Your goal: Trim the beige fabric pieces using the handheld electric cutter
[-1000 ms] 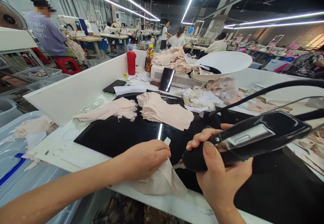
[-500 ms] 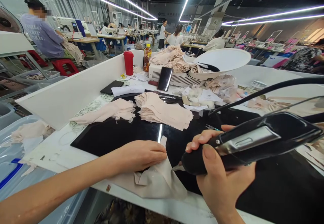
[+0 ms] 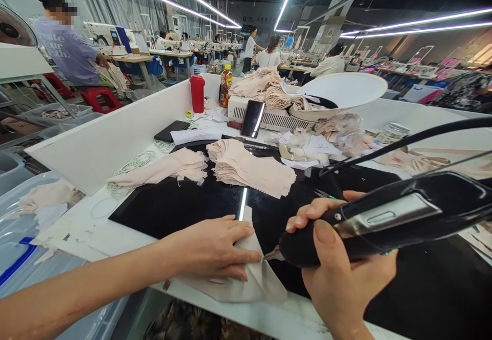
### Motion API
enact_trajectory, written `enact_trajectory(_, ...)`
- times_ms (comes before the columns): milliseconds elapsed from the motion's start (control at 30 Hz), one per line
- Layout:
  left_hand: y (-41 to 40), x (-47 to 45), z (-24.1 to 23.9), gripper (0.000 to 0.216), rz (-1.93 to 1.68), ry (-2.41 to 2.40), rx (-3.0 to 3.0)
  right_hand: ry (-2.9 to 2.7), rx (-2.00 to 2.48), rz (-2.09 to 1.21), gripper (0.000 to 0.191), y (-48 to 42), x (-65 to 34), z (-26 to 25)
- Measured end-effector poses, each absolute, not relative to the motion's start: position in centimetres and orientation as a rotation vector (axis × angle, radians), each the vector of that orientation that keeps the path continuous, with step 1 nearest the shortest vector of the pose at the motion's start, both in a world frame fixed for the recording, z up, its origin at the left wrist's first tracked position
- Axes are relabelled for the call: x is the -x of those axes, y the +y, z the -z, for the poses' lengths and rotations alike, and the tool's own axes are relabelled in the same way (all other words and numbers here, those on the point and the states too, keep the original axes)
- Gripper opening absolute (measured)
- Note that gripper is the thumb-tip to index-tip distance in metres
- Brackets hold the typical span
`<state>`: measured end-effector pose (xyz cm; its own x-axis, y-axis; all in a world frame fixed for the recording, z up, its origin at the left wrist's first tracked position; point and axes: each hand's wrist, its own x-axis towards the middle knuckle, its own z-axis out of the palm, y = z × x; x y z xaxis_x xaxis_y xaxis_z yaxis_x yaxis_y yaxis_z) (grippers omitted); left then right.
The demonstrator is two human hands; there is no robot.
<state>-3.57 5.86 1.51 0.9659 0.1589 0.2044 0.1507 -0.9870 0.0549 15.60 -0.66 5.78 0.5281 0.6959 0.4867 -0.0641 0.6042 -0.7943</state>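
- The left fingers (image 3: 246, 256) lie spread on the pale fabric (image 3: 265, 279), flattened against it rather than pinching.
- The right fingers (image 3: 322, 207) are wrapped round a black handheld tool (image 3: 388, 222); some are hidden behind its body.
- The fabric lies under and around the left fingers, near the front edge of the surface (image 3: 80, 230); the part beneath that hand is hidden.
- The tool's metal tip (image 3: 272, 254) sits just right of the left index fingertip, by the fabric's edge; whether it touches the cloth is hard to make out.
- The tool's rear is cut off on the right, as is the black cable (image 3: 407, 142) arching beyond the right fingers.
- Well beyond the left fingers, a stack of cut pieces (image 3: 249, 168) rests on a black sheet (image 3: 180, 206).
- Farther out from the fingers stand a phone (image 3: 252, 118) and a red cup (image 3: 197, 95).
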Motion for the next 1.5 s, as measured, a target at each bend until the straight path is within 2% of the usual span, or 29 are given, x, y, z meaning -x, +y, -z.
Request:
enact_trajectory(700,5.7,3.6,-0.8,0.036,-0.379,0.262,-3.044,-0.857,0.842,-0.458,0.047,1.6,-14.8,-5.9)
enact_trajectory(933,5.7,3.7,-0.7,0.036,-0.415,0.265,-3.028,-0.914,0.859,-0.469,0.036,2.3,-14.7,-5.6)
enact_trajectory(1500,5.5,4.3,-0.7,0.036,-0.468,0.360,-2.901,-0.924,0.816,-0.457,0.037,3.0,-14.4,-5.6)
